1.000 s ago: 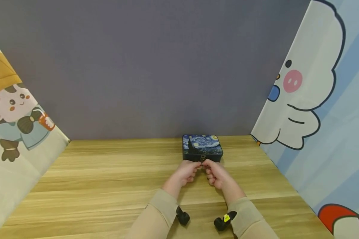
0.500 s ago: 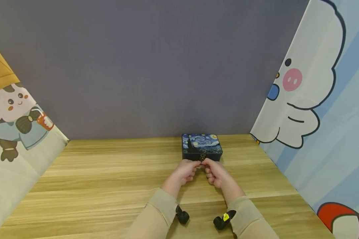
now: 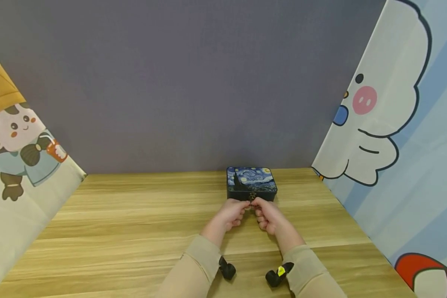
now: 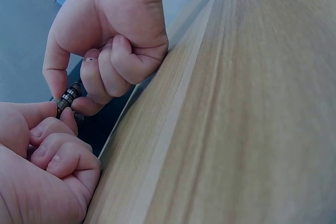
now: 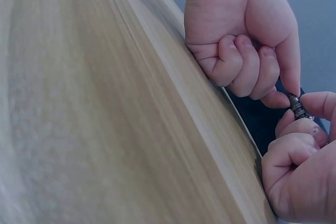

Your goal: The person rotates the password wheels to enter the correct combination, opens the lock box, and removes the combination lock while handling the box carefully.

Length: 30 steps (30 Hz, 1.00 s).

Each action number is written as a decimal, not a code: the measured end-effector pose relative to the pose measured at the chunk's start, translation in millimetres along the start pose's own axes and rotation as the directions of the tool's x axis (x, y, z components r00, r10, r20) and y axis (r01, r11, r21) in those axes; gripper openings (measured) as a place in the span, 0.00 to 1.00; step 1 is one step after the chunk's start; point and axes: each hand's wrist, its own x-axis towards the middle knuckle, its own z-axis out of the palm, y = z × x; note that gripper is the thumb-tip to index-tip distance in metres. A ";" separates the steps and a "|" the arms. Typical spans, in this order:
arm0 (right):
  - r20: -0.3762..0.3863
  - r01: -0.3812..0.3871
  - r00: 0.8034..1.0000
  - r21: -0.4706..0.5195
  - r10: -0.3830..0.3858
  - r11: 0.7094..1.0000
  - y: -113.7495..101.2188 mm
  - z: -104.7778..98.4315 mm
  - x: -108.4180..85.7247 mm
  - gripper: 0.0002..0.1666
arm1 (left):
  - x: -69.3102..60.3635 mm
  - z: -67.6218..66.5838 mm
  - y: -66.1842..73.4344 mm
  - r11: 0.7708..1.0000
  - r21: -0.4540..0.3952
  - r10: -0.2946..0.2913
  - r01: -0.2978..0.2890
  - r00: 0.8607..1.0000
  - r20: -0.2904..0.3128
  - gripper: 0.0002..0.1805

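Near the back of the wooden table lies a closed box (image 3: 251, 179) with a swirling blue night-sky picture on its lid. At its front clasp (image 3: 252, 195) hangs a small dark combination padlock (image 4: 69, 97) with numbered rings. My left hand (image 3: 232, 214) pinches one end of the padlock between thumb and forefinger, its other fingers folded. From the other side, my right hand (image 3: 271, 217) pinches the opposite end in the same way. In the right wrist view the padlock's ringed body (image 5: 297, 107) shows between the fingertips. The shackle is mostly hidden.
The wooden tabletop (image 3: 134, 223) stretches out on both sides of the arms. A grey wall panel (image 3: 186, 91) stands right behind the box. Cartoon-printed sheets (image 3: 383, 157) border the table at left and right.
Both hands stay at the padlock in nearly the same pose. The box remains in place; only a slight shift of the whole head view shows.
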 end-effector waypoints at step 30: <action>-0.008 0.002 1.000 -0.017 -0.002 1.000 0.9 -0.9 1.1 0.09 | 1.2 0.4 -0.6 1.000 0.000 -0.001 0.001 1.000 -0.006 0.16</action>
